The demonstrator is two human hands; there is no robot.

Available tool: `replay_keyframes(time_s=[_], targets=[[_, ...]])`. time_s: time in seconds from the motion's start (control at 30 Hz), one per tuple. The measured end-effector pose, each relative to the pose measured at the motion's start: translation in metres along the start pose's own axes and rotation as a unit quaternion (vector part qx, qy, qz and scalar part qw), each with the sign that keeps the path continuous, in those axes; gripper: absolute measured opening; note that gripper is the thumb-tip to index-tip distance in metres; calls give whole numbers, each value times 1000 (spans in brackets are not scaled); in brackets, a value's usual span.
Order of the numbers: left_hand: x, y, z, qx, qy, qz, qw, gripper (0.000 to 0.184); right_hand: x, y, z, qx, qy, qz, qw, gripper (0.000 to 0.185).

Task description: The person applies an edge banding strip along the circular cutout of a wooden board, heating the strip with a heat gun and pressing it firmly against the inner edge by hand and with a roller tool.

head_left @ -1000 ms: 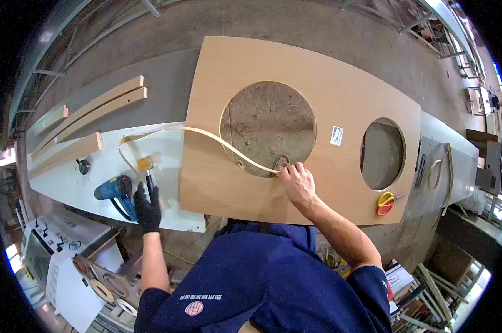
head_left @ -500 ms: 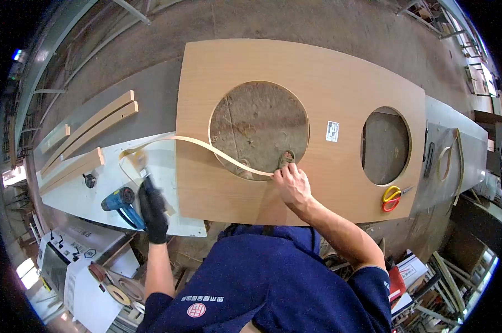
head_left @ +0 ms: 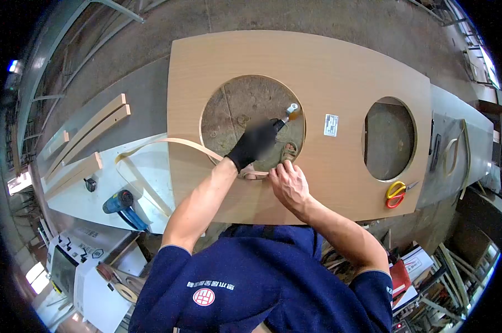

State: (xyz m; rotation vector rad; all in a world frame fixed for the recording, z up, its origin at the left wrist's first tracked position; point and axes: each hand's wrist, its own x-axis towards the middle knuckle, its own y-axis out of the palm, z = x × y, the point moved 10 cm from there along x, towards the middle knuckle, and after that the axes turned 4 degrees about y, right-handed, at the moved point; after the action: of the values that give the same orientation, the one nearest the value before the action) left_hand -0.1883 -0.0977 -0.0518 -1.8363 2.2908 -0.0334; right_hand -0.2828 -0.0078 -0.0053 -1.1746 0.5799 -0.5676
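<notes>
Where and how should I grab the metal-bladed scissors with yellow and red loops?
Grip the scissors by the yellow and red loops, probably coming from the near left: they lie flat on the wood-coloured board, loops left and nearer you, blades pointing right.

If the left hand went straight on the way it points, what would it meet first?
Led by its tool, the left hand would likely meet the panel at the larger hole's upper-right rim, though depth is unclear.

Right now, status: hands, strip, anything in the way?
Left hand: holding amber-headed tool over large round cutout. Right hand: pinching edge strip at cutout's near rim. Strip trails left, left wrist covering part. Scissors clear of cutout.
</notes>
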Motion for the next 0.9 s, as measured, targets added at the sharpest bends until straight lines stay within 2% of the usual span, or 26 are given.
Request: replay_keyframes(time_s=[0.07, 0.13, 0.23, 0.3, 0.47, 0.53, 0.63, 0.73, 0.83, 0.9], targets=[[-1, 5, 10, -14, -25, 7, 1000, 43, 0, 0, 0, -4, -6, 1, 1000, 13], [-11, 11, 18, -95, -195, 13, 976, 42, -1, 1, -1, -6, -7, 0, 1000, 13], [-11, 14, 16, -87, -154, 24, 984, 41, -1, 2, -1, -4, -5, 0, 1000, 13], [-10, 15, 15, -54, -84, 34, 994, 43, -1, 2, -2, -2, -6, 3, 1000, 12], [-12, 17, 15, -3, -25, 43, 999, 43, -1, 2, -3, 3, -2, -7, 1000, 12], [-13, 17, 9, 38, 40, 43, 998, 42, -1, 2, -3, 2, -2, -9, 1000, 12], [-17, 17, 0, 47, 62, 49, 996, 42, -1, 3, -4, 2, -4, -10, 1000, 12], [-23, 18, 2, 15, -8, 99, 995, 42, -2, 2, -4, 4, -6, -18, 1000, 12], [-27, 17, 5, 30, -9, 124, 992, 41, -3, -1, -3, 10, -5, -28, 1000, 12], [-20, 13, 0, 59, 60, 73, 994, 42, -3, -2, -3, 17, -1, -35, 999, 12]])
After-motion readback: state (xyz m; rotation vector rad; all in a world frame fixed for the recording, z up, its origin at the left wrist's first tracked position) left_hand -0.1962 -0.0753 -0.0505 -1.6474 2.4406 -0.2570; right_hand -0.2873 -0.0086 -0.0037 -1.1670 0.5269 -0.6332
